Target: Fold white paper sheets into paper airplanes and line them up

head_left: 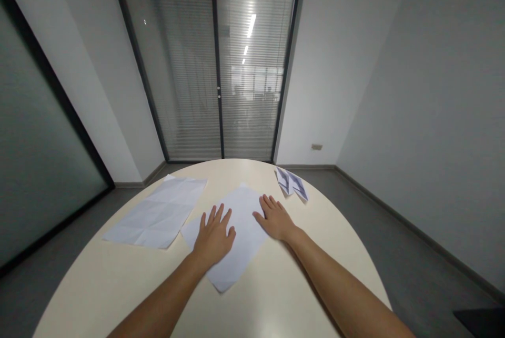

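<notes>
A square-looking sheet of white paper [240,254] lies on the table with one corner pointing toward me. My left hand [214,235] rests on its left part, palm down, fingers spread and holding nothing. On the sheet's right edge lies my right hand [276,218], also flat, its thumb apart from the other fingers. Both hands cover parts of the sheet. Left of it is a larger creased sheet of paper [158,212], unfolded, with fold lines across it. Beyond my right hand sits a folded paper piece [291,183] with pointed ends.
The round cream table [315,269] carries all the paper. Behind it stands a glass door [252,117] with blinds in a dark frame. A glass panel [35,143] is at the left, and a white wall [442,117] rises at the right. A dark object [481,322] shows at the lower right.
</notes>
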Demonstrator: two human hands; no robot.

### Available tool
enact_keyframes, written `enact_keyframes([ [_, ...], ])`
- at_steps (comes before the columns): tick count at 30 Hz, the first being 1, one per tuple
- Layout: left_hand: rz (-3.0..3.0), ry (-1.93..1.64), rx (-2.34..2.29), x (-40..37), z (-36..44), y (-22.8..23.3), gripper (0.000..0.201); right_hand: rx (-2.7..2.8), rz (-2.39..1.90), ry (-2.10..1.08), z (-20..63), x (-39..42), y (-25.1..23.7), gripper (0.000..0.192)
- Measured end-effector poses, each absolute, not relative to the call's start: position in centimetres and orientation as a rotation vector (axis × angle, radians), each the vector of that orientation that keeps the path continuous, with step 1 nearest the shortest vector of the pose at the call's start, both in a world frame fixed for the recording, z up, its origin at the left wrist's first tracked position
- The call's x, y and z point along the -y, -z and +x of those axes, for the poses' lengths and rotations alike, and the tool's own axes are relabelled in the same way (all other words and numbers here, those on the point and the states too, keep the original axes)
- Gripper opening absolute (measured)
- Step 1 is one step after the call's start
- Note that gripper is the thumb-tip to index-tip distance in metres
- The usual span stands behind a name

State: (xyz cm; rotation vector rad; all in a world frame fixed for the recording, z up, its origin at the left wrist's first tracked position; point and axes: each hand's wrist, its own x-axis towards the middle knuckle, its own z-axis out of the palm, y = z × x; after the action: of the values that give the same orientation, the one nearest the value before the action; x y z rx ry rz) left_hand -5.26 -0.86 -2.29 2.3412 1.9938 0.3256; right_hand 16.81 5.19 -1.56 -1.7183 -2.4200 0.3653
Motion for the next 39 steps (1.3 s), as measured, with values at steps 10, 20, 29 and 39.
enact_keyframes([
  [10,2.266,-0.341,-2.131,-0.2,-4.7,2.4,0.053,2.503,-1.269,-0.335,13.8,-0.7,0.2,0.082],
  [20,2.395,-0.368,-1.904,0.1,-6.3,2.2,0.054,2.664,-1.419,-0.635,16.1,-2.7,0.0,0.116],
  [29,2.324,-0.358,-2.016,0.2,-5.1,2.8,0.054,2.589,-1.449,-0.404,16.5,-1.9,-0.3,0.099],
  [39,2.181,-0.44,-2.031,-0.8,-6.1,2.8,0.055,2.679,-1.381,-0.538,15.3,-2.3,0.8,0.106],
])
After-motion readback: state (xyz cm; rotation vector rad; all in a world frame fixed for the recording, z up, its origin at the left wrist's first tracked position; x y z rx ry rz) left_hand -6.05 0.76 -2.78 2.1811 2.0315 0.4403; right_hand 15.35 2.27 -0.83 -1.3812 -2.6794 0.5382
